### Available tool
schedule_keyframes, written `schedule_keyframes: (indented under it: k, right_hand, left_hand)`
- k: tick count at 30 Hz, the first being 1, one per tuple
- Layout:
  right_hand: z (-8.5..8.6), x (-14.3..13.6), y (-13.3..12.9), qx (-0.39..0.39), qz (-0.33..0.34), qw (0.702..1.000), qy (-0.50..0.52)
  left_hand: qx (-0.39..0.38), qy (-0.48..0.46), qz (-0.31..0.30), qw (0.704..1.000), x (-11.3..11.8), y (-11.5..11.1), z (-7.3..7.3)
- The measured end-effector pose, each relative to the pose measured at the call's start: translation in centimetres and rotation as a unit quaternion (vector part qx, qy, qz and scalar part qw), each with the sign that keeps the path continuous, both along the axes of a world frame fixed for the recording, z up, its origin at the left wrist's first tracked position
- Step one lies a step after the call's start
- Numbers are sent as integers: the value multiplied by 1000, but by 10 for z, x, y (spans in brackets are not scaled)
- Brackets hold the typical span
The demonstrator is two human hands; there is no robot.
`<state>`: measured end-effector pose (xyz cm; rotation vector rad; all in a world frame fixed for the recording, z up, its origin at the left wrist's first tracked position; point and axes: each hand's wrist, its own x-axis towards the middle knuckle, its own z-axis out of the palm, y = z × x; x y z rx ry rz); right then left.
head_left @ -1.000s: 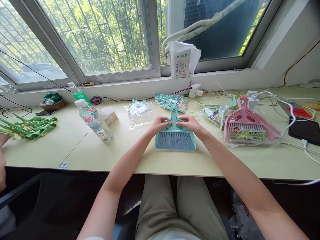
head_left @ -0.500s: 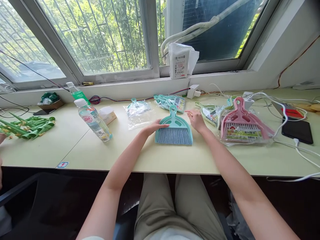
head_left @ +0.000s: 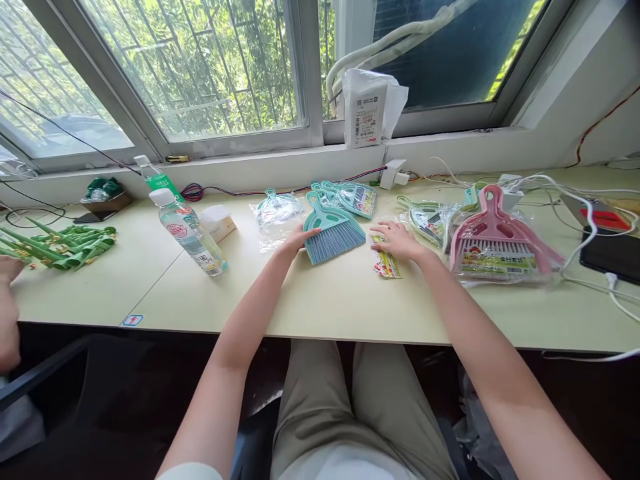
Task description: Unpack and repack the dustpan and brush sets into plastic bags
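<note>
A teal brush and dustpan (head_left: 334,235) lies tilted on the table, its handle toward the upper left. My left hand (head_left: 296,241) grips its left edge, thumb on top. To the right, my right hand (head_left: 397,240) rests with fingers spread on a yellow printed card (head_left: 386,265), covering its upper part. Behind are bagged teal brush sets (head_left: 357,199) and a clear plastic bag with teal pieces (head_left: 278,208). Right of my right hand lie a bagged green set (head_left: 425,220) and a bagged pink set (head_left: 495,243).
Two bottles (head_left: 193,237) and a tissue box (head_left: 219,225) stand at the left. Green plastic stems (head_left: 65,245) lie far left, near another person's hand (head_left: 9,269). White cables and a black phone (head_left: 613,255) are at the right.
The teal set has moved up and left and turned, held by my left hand. The yellow card now shows on the table, with my right hand spread over it. The camera view has shifted slightly.
</note>
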<state>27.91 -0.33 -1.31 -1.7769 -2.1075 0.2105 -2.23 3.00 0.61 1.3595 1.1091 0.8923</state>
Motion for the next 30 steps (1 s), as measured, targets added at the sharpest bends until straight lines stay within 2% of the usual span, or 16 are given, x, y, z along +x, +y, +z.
schedule_keyframes:
  k: [3, 8, 11, 13, 15, 18, 22, 30]
  right_hand:
    - [-1, 10, 5, -40, 49, 997, 33]
    - [8, 15, 3, -107, 60, 987, 105]
    - [20, 7, -7, -165, 137, 958, 188]
    - [25, -4, -12, -141, 163, 944, 250]
    - [25, -18, -15, -49, 122, 956, 261]
    - [18, -36, -16, 60, 28, 983, 172]
    - [12, -45, -16, 84, -18, 991, 98]
    - [14, -43, -18, 92, -36, 992, 81]
  left_hand:
    - [8, 2, -10, 1000, 2, 0, -1]
    - [3, -2, -9, 1000, 3, 4, -5]
    - [8, 0, -4, 1000, 6, 5, -7]
    - [13, -6, -15, 1000, 10, 2, -7]
    - [14, -14, -42, 999, 17, -3, -6]
    - [20, -23, -90, 995, 26, -12, -5]
    - [34, -30, -117, 992, 32, -16, -3]
    - [39, -33, -81, 995, 31, -15, -2]
